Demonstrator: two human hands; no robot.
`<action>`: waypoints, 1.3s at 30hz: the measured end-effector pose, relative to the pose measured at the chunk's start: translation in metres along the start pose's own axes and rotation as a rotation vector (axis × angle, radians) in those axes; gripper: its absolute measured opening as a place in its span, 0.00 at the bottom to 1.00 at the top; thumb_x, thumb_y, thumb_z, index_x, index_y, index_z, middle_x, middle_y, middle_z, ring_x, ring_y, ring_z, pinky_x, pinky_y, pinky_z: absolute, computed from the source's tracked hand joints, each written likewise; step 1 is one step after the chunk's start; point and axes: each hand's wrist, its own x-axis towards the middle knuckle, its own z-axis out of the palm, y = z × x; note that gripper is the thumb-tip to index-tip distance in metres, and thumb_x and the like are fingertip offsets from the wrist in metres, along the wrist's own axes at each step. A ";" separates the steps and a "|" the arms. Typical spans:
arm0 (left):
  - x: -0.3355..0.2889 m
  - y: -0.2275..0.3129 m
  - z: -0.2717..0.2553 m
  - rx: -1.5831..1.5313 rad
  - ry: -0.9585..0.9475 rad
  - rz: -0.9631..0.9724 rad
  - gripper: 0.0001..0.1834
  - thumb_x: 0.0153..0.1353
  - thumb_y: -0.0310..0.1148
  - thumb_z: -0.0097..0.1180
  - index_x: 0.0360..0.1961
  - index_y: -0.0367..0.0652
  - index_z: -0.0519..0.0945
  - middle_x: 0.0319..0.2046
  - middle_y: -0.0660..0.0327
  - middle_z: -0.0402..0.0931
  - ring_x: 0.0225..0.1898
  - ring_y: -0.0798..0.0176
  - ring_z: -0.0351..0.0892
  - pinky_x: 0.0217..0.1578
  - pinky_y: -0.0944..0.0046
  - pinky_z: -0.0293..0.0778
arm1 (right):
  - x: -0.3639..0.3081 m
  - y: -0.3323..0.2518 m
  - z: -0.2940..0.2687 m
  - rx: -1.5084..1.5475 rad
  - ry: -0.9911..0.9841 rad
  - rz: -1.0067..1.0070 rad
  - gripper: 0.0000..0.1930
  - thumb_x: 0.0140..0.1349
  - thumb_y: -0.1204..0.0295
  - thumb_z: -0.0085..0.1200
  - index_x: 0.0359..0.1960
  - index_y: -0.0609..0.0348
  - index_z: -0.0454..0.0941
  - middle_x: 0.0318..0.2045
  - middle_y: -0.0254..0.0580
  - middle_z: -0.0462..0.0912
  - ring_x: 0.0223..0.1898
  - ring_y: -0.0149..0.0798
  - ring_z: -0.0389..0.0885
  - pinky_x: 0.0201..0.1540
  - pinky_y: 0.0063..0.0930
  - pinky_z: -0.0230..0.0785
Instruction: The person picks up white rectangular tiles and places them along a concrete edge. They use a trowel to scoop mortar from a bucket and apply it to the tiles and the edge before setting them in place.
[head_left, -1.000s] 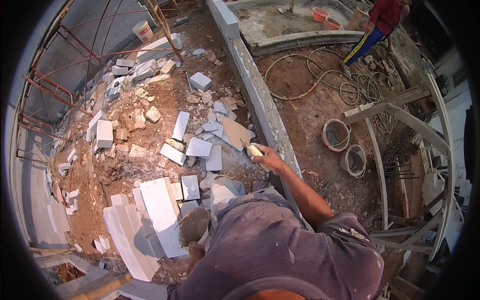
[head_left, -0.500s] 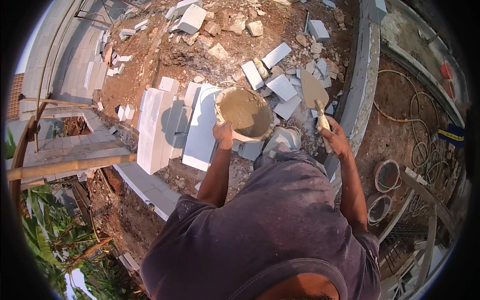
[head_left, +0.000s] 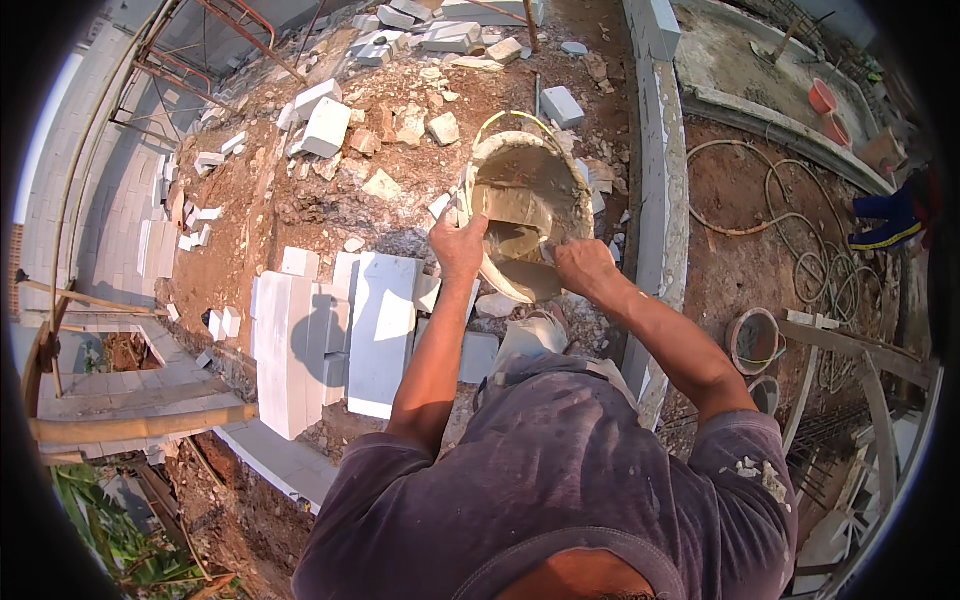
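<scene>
A mortar-smeared bucket (head_left: 578, 180) is tilted in front of me, with wet grey mortar (head_left: 530, 170) lining its inside. My left hand (head_left: 460, 247) is closed on the bucket's left rim, the thumb over the edge. At the opposite rim my right hand (head_left: 587, 268) is closed round the handle of a trowel (head_left: 518, 240). The trowel's blade reaches down inside the bucket, and mortar partly covers it. Below and left of the bucket lie large white blocks (head_left: 378, 340), close to my left forearm.
Broken white blocks (head_left: 327, 127) and rubble lie ahead on reddish soil. A low block wall (head_left: 655, 200) runs along my right. Beyond it are a coiled hose (head_left: 800, 240), another bucket (head_left: 752, 340) and a person's dark blue sleeve or leg (head_left: 888, 220). A bamboo pole (head_left: 140, 423) crosses at left.
The trowel has gone from the bucket's right side, blade up, to inside the bucket. The bucket has tilted and shifted away from my body.
</scene>
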 end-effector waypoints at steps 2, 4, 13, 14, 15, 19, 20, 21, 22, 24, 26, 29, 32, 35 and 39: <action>0.001 -0.002 0.008 0.072 -0.022 -0.039 0.17 0.50 0.28 0.63 0.42 0.32 0.83 0.29 0.56 0.84 0.30 0.60 0.82 0.38 0.57 0.77 | -0.007 0.004 -0.029 0.003 -0.136 0.060 0.14 0.65 0.69 0.46 0.41 0.58 0.84 0.38 0.51 0.87 0.38 0.49 0.89 0.36 0.42 0.80; -0.010 0.010 0.020 0.121 -0.093 -0.070 0.17 0.50 0.28 0.63 0.42 0.34 0.83 0.32 0.54 0.85 0.33 0.57 0.83 0.41 0.58 0.77 | -0.016 0.018 -0.041 0.008 -0.017 0.184 0.13 0.64 0.68 0.48 0.42 0.58 0.84 0.40 0.50 0.87 0.38 0.48 0.89 0.36 0.41 0.81; -0.034 0.012 0.057 0.018 -0.158 0.034 0.16 0.48 0.28 0.61 0.40 0.35 0.84 0.33 0.51 0.84 0.35 0.51 0.83 0.43 0.56 0.77 | -0.066 0.028 -0.057 0.317 -0.182 0.244 0.21 0.58 0.66 0.53 0.52 0.61 0.80 0.44 0.60 0.85 0.49 0.53 0.85 0.51 0.49 0.77; -0.036 0.012 0.054 0.024 -0.181 0.000 0.15 0.48 0.28 0.61 0.39 0.35 0.84 0.33 0.51 0.83 0.34 0.51 0.83 0.42 0.55 0.77 | -0.063 0.032 -0.059 0.212 -0.089 0.296 0.19 0.59 0.66 0.51 0.49 0.62 0.81 0.43 0.62 0.85 0.46 0.54 0.86 0.47 0.49 0.79; -0.039 0.014 0.056 0.014 -0.213 -0.031 0.14 0.48 0.29 0.61 0.37 0.35 0.84 0.32 0.51 0.83 0.33 0.51 0.83 0.41 0.55 0.77 | -0.067 0.042 -0.059 0.180 -0.099 0.320 0.19 0.59 0.66 0.51 0.48 0.63 0.81 0.42 0.61 0.85 0.45 0.54 0.87 0.46 0.49 0.79; -0.054 0.030 0.065 -0.026 -0.156 0.240 0.12 0.49 0.30 0.64 0.35 0.35 0.84 0.28 0.52 0.83 0.31 0.51 0.83 0.39 0.56 0.77 | -0.084 0.043 -0.033 0.230 -0.249 0.355 0.19 0.59 0.65 0.51 0.45 0.67 0.81 0.40 0.61 0.86 0.47 0.54 0.86 0.48 0.47 0.79; -0.057 0.031 0.071 -0.061 -0.188 0.255 0.13 0.49 0.29 0.64 0.36 0.34 0.84 0.29 0.52 0.83 0.33 0.51 0.84 0.39 0.55 0.77 | -0.092 0.039 -0.014 0.288 -0.226 0.325 0.19 0.59 0.64 0.51 0.45 0.66 0.82 0.41 0.61 0.86 0.48 0.54 0.86 0.49 0.47 0.78; -0.055 0.034 0.076 -0.090 -0.190 0.258 0.13 0.49 0.28 0.64 0.37 0.34 0.84 0.30 0.52 0.83 0.33 0.52 0.84 0.40 0.56 0.77 | -0.095 0.038 -0.006 0.349 -0.203 0.289 0.19 0.59 0.63 0.52 0.45 0.66 0.82 0.41 0.61 0.86 0.48 0.54 0.86 0.50 0.47 0.78; -0.055 0.031 0.069 -0.089 -0.186 0.254 0.13 0.49 0.27 0.64 0.37 0.34 0.84 0.31 0.52 0.83 0.33 0.52 0.84 0.40 0.56 0.77 | -0.091 0.029 -0.032 0.501 -0.371 0.330 0.20 0.58 0.61 0.52 0.46 0.64 0.81 0.43 0.59 0.86 0.49 0.55 0.85 0.52 0.47 0.76; -0.052 0.025 0.057 -0.066 -0.233 0.133 0.16 0.50 0.25 0.64 0.42 0.34 0.84 0.34 0.54 0.84 0.33 0.59 0.83 0.40 0.59 0.77 | -0.088 0.033 -0.054 0.373 -0.239 0.315 0.19 0.59 0.63 0.52 0.46 0.62 0.82 0.42 0.57 0.86 0.47 0.54 0.86 0.50 0.47 0.77; -0.053 0.028 0.052 -0.121 -0.224 0.099 0.17 0.50 0.25 0.64 0.44 0.34 0.83 0.34 0.57 0.84 0.33 0.63 0.81 0.40 0.61 0.77 | -0.094 0.025 -0.060 0.241 0.008 0.344 0.15 0.60 0.66 0.52 0.44 0.61 0.83 0.39 0.54 0.87 0.44 0.53 0.87 0.46 0.46 0.79; -0.056 0.045 0.063 -0.201 -0.263 0.045 0.14 0.51 0.23 0.64 0.42 0.34 0.82 0.33 0.63 0.82 0.31 0.69 0.77 0.37 0.66 0.75 | -0.102 0.023 -0.024 0.060 0.081 0.370 0.14 0.60 0.68 0.53 0.44 0.60 0.83 0.37 0.53 0.87 0.43 0.52 0.87 0.45 0.46 0.79; -0.044 0.025 0.058 -0.346 -0.212 0.030 0.06 0.52 0.21 0.66 0.32 0.37 0.82 0.28 0.66 0.79 0.27 0.72 0.75 0.31 0.69 0.73 | -0.112 0.005 -0.029 0.196 -0.086 0.301 0.14 0.59 0.69 0.53 0.43 0.61 0.84 0.39 0.56 0.87 0.44 0.53 0.87 0.44 0.45 0.80; -0.036 0.009 0.043 -0.490 -0.257 -0.085 0.16 0.50 0.20 0.65 0.42 0.32 0.83 0.35 0.63 0.81 0.34 0.69 0.77 0.38 0.67 0.74 | -0.118 0.017 -0.046 0.297 -0.052 0.373 0.12 0.56 0.70 0.56 0.40 0.60 0.86 0.40 0.56 0.87 0.44 0.52 0.88 0.43 0.44 0.81; -0.037 0.021 0.045 -0.405 -0.415 0.004 0.10 0.51 0.19 0.65 0.37 0.33 0.83 0.31 0.62 0.82 0.30 0.68 0.79 0.34 0.68 0.76 | -0.100 0.014 -0.081 0.254 0.100 0.438 0.10 0.56 0.71 0.57 0.36 0.60 0.87 0.36 0.52 0.88 0.40 0.49 0.89 0.40 0.42 0.81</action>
